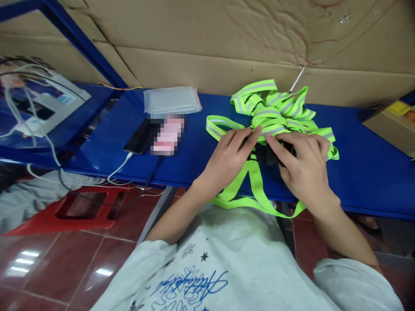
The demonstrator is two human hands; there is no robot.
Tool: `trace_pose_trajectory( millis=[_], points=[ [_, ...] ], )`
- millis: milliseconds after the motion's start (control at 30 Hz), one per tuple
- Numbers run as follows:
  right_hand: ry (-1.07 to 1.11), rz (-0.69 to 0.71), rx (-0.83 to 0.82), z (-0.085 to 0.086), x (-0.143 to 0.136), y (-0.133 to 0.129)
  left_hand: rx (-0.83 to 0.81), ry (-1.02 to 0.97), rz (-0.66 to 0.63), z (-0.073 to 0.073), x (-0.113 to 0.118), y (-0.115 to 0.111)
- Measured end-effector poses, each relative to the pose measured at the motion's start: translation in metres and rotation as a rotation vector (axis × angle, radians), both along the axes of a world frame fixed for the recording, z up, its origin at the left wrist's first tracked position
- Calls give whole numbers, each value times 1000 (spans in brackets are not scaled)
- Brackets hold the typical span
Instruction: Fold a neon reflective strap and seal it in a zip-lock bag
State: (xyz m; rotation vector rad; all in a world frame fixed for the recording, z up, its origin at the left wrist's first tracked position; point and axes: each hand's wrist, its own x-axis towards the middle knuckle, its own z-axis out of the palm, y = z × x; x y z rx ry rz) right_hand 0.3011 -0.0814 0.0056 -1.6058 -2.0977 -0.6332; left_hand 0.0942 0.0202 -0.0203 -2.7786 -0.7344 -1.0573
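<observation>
A heap of neon-yellow reflective straps (275, 113) with grey stripes is bunched on the blue shelf in front of me. At its near side are black pieces (269, 154) that look like elastic or buckles, partly covered by my fingers. My left hand (231, 153) comes in from the left, its fingers closed on the strap beside the black part. From the right, my right hand (303, 162) curls around the other end of the black part. Below them a yellow strap loop (257, 185) hangs over the shelf edge towards my lap.
Left of the straps lie a stack of clear plastic bags (172, 100), a black phone (138, 137) with a white cable, and a pixelated phone (168, 136). Power strips (53, 108) with tangled cables sit farther left. A cardboard box (394, 129) stands at the right.
</observation>
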Motion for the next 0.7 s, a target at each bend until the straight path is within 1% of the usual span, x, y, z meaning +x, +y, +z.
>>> trace_pose_trajectory(
  millis=[100,200,400,500,600,700],
  points=[
    [2,2,17,-1,-2,1,37,-10,15,2,-1,1],
    [3,4,12,-3,-5,3,77,-15,-3,3,1,-1],
    [7,28,-7,-8,-13,9,68,-49,-4,1,11,-9],
    [52,20,-15,-5,-19,12,-37,-62,5,1,16,-14],
    [118,-2,-43,2,-21,14,-189,-93,-1,7,14,-17],
    [199,48,-48,11,-18,14,-365,-146,-139,17,0,-11]
  ],
)
